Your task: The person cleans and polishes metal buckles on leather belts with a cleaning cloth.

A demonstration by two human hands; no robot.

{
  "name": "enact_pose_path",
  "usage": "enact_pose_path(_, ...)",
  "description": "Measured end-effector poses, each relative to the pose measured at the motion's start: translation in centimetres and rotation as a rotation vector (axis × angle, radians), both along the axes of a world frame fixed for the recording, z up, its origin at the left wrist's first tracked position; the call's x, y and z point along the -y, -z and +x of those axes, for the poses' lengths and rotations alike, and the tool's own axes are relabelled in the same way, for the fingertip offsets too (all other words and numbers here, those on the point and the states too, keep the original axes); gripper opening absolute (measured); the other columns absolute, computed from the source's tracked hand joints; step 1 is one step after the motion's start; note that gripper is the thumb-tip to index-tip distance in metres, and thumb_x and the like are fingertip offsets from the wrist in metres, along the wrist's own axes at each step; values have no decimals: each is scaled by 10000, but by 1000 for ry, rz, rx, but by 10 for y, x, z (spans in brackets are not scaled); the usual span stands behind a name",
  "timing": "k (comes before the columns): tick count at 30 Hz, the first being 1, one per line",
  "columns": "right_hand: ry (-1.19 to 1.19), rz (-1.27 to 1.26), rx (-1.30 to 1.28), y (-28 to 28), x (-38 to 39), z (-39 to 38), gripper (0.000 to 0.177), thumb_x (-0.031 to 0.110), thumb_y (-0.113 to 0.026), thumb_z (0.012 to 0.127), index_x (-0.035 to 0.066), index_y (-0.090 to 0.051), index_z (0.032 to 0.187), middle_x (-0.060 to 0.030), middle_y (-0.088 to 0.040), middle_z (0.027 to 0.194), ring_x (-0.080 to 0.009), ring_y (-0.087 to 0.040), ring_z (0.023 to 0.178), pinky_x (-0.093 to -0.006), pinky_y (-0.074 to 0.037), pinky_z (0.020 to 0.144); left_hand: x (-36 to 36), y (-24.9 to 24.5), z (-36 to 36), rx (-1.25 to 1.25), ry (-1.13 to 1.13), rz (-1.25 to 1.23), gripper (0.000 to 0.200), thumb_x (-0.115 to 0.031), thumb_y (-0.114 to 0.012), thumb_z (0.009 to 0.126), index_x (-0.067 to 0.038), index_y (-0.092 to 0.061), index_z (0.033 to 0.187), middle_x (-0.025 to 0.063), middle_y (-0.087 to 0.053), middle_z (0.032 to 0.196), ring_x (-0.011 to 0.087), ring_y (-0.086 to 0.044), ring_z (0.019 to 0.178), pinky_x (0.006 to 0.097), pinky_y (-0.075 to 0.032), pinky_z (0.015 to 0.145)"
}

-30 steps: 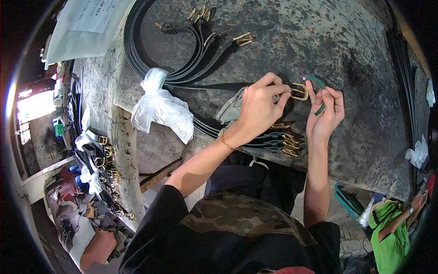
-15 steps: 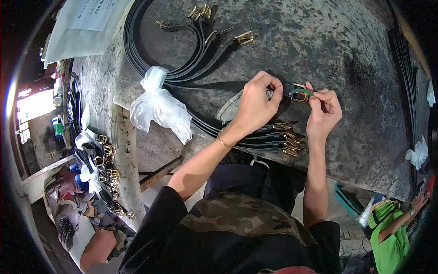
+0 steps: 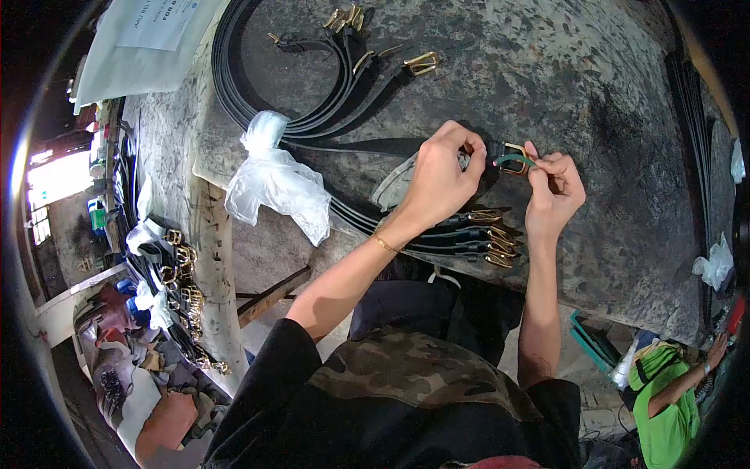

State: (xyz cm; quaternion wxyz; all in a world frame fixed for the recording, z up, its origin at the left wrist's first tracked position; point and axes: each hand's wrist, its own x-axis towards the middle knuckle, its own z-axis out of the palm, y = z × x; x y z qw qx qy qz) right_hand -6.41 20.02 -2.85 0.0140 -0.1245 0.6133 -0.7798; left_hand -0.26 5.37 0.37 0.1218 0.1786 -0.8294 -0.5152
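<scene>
A black belt (image 3: 355,145) runs across the worktable to a gold buckle (image 3: 512,148). My left hand (image 3: 449,166) is closed over the belt just left of the buckle, its fingertips pinching the strap there; the exact grip is partly hidden. With thumb and forefinger, my right hand (image 3: 556,181) pinches one end of a thin green strip (image 3: 513,159), which curves across the buckle opening. Beneath my left wrist lies a crumpled greyish piece (image 3: 393,186). Closer to me, several other black belts with gold buckles (image 3: 498,248) rest together near the table's front edge.
White plastic (image 3: 269,184) is tied around the belt bundle, whose coil (image 3: 226,70) curves at the back left. More buckled belts (image 3: 183,285) hang at left above leather scraps (image 3: 168,414). A person in green (image 3: 672,406) sits at lower right, near hanging straps (image 3: 695,148).
The green strip has shifted slightly at the buckle, its free end now lower and farther left. Both hands stay in nearly the same place.
</scene>
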Motion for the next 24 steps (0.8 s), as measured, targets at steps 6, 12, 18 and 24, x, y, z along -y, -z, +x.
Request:
enact_pose_path(6,22,-59,28,0,0,-2,157,-144,-530,811,-15,-466,749,-23,-462,775,-68,-480,714,-433,-509,976,0,0,1,-8,-11,-1,81,-34,-629,834,44,-639,852,140,-632,854,230,-641,784,317,-489,743)
enact_pose_path(12,38,-202,183,3,-3,-5,119,-116,-498,862,-4,-496,821,-20,-458,751,-70,-461,668,-487,-497,977,13,-40,26,77,86,-18,264,-80,-668,799,-4,-508,994,124,-573,800,236,-579,743,325,-478,729)
enact_pose_path(18,23,-274,236,0,-3,-5,91,-75,-489,899,4,-515,861,-20,-437,701,-88,-437,630,-550,-439,1025,44,-58,75,74,427,-453,347,10,-639,699,-1,-551,1034,162,-612,963,336,-608,861,373,-499,787)
enact_pose_path(24,3,-505,352,0,-10,-13,63,-20,-514,910,19,-535,866,-23,-432,686,-115,-451,636,-587,-394,1062,65,-96,42,10,184,-266,305,14,-658,742,-10,-640,1045,147,-662,1046,248,-668,894,315,-526,783)
